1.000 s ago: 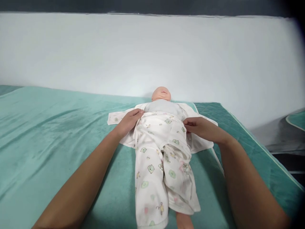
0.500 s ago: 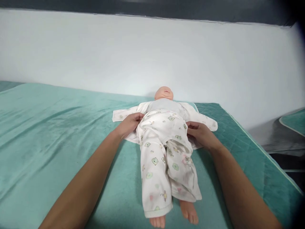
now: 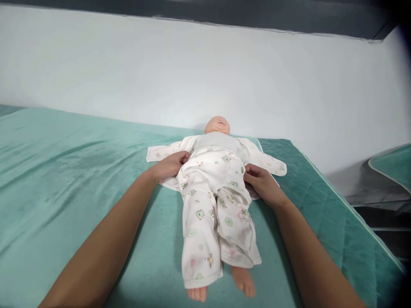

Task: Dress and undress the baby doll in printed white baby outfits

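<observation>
A baby doll (image 3: pixel 218 125) lies on its back, head toward the wall and bare feet toward me. It wears white printed pants (image 3: pixel 201 214) pulled up to the waist over a grey top (image 3: pixel 218 139). A white printed jacket (image 3: pixel 268 162) lies spread beneath it, sleeves out to both sides. My left hand (image 3: pixel 173 164) pinches the pants' waist edge at the left hip. At the right hip, my right hand (image 3: pixel 260 182) has its fingers closed on the pants' side. Both sets of fingertips are partly hidden by cloth.
A teal sheet (image 3: pixel 80 201) with wrinkles covers the bed, and a darker quilted teal cover (image 3: pixel 334 214) runs along the right side. A white wall (image 3: pixel 180 72) stands behind the doll. Another teal surface (image 3: pixel 393 164) shows at the far right.
The whole view has shifted slightly, so the doll and both hands appear a little farther left. Both hands keep their places at the doll's hips.
</observation>
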{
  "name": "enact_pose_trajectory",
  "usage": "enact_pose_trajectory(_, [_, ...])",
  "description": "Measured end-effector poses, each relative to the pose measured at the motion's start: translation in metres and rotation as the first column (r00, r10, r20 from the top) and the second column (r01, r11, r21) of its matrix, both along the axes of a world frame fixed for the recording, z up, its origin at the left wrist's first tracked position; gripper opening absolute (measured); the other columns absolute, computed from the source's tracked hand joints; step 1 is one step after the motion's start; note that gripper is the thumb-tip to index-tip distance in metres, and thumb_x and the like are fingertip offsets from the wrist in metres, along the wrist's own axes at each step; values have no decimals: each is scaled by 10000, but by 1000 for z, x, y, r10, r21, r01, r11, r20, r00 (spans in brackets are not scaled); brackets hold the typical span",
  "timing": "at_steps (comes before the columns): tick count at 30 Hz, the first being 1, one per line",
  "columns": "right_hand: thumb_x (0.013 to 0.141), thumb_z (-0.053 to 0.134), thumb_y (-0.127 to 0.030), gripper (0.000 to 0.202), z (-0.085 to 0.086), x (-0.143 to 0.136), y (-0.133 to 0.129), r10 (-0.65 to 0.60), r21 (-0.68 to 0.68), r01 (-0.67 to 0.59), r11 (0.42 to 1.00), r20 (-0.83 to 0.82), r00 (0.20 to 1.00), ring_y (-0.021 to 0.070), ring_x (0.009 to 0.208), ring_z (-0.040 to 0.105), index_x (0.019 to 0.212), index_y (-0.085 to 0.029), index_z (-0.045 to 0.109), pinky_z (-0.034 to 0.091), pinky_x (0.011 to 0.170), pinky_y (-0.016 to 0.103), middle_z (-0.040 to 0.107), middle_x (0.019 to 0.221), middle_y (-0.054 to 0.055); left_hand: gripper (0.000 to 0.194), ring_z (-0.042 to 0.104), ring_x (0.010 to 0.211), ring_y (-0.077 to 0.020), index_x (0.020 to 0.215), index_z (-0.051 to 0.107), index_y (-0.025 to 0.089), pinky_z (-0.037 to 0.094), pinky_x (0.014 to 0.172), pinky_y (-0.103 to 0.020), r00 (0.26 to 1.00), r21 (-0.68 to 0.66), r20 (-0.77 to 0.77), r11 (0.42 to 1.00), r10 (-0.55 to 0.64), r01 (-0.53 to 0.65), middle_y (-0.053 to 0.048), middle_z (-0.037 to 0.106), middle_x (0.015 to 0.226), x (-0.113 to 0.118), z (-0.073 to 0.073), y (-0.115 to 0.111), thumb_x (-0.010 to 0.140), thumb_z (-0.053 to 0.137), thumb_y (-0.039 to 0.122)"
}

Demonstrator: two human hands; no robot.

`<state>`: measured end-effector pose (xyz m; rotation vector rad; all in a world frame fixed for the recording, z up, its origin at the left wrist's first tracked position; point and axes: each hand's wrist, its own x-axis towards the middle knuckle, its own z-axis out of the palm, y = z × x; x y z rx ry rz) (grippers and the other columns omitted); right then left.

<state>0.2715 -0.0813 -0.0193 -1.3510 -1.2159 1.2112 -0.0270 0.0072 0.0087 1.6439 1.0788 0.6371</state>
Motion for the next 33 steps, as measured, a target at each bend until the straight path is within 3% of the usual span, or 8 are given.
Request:
enact_pose_trajectory(6, [738,676,-307,178,-9,3,3,-58,87,48,995,116,992,94,515,408,706,-218,525,297,482,234,513,599,-55,335,592,774,-198,936,635,215,427,606,-270,997,-27,-57,998,54,-56,-35,675,897,6,-5,9,601,615,206])
enact_pose_trajectory(10, [731,636,-265,137,-9,-3,5,-176,135,152,979,195,965,111,507,437,750,-236,503,320,479,248,515,599,-62,264,609,789,-222,872,667,197,436,627,-288,991,54,-74,992,115,-111,-58,692,863,12,-8,10,621,585,205])
enact_pose_trajectory(14, [724,619,-271,169,-9,-8,10,-436,243,373,896,312,844,139,536,490,853,-250,513,361,515,269,561,636,-57,203,607,705,-219,805,693,188,417,572,-298,982,119,-123,985,142,-127,-78,699,830,15,-10,9,660,553,216])
enact_pose_trajectory(17, [737,598,-280,152,-10,-8,14,-556,332,453,828,373,743,162,611,541,873,-243,541,399,598,291,606,673,-35,251,592,652,-202,825,712,183,397,539,-294,974,135,-182,985,131,-107,-80,705,831,15,-11,10,670,515,198])
enact_pose_trajectory(20, [758,585,-298,115,-12,-8,16,-537,355,414,838,404,741,175,669,573,852,-231,584,429,663,310,640,715,-10,251,590,634,-189,820,712,177,394,532,-281,966,160,-239,985,95,-57,-70,705,807,14,-9,10,694,496,202])
enact_pose_trajectory(26, [792,603,-349,142,-15,-4,16,-392,302,295,907,346,852,198,783,626,873,-234,619,475,742,336,694,839,26,265,646,780,-227,886,710,163,465,651,-285,952,176,-304,984,32,23,-76,737,907,15,3,2,712,514,208])
enact_pose_trajectory(30, [736,701,-367,207,-10,-3,14,-230,216,189,958,180,957,190,763,630,859,-248,585,491,731,331,698,843,12,307,650,972,-265,991,709,174,478,818,-324,958,290,-288,953,-1,88,-80,731,1104,20,10,-8,790,486,237])
enact_pose_trajectory(33, [651,788,-322,303,-6,-5,11,-147,229,133,964,46,988,172,757,629,843,-246,566,496,730,307,691,838,-7,322,639,1044,-277,1059,704,171,475,905,-348,977,286,-211,954,-25,86,-87,709,1182,23,12,-13,816,514,267])
